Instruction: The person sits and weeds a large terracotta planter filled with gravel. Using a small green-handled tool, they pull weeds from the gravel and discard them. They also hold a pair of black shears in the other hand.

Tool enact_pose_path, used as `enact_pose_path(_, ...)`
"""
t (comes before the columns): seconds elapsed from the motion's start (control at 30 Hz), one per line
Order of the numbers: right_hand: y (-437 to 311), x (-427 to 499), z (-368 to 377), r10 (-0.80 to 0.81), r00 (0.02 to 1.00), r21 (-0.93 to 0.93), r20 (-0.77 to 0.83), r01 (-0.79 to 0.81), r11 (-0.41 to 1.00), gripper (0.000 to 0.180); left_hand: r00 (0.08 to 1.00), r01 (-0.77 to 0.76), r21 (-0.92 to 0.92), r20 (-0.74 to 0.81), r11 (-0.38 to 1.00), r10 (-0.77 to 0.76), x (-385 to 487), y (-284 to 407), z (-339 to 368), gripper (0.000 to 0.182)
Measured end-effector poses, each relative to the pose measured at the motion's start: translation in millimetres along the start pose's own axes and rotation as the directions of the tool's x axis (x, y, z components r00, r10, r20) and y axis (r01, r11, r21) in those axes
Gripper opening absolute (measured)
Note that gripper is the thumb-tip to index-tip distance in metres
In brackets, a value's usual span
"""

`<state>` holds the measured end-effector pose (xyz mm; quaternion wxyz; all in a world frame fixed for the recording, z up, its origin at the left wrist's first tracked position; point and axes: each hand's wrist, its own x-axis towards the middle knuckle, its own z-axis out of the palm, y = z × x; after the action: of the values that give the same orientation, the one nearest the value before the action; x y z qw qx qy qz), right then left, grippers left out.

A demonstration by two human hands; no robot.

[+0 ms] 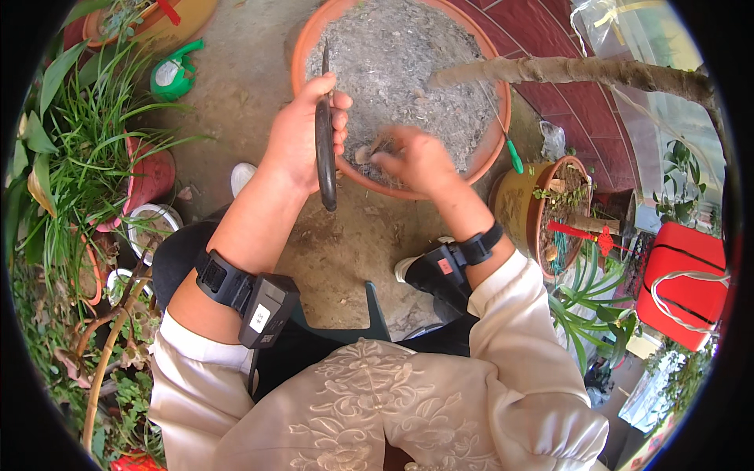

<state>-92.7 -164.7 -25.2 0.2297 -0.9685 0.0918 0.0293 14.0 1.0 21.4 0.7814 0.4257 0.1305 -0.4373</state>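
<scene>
My left hand is closed around a dark, black-handled cutting tool, seen edge-on, its pointed end towards the top of the view. Before me stands a wide round terracotta-coloured pot filled with grey, dry soil. Over its near side, my right hand is blurred, thumb and fingers pinched on what looks like dry brown plant debris. A bare plant stem rises from the soil and runs off to the right. Across the pot's right rim leans a thin metal-shafted tool with a green handle.
Grassy potted plants and a pink pot crowd the left. A green plastic object lies on the concrete floor. At right are a yellow-brown pot, a spiky-leaved plant and a red box. Part of a green stool shows below me.
</scene>
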Motion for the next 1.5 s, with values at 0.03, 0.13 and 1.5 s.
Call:
enact_pose_path(0.03,8,4,-10,0.063,0.998,-0.025,0.007,-0.063,0.998,0.036,1.0,0.0,-0.003,0.001,1.0,0.0,0,-1,-1,0.031)
enact_pose_path(0.13,37,21,-31,0.269,0.963,0.0,0.029,-0.269,0.963,0.039,0.999,0.02,0.01,0.046,1.0,-0.021,2,0,-4,0.031)
enact_pose_path(1.5,74,84,-21,0.198,0.939,-0.181,-0.279,-0.254,0.95,0.025,0.997,-0.013,-0.01,0.077,1.0,0.014,4,-3,-12,0.031)
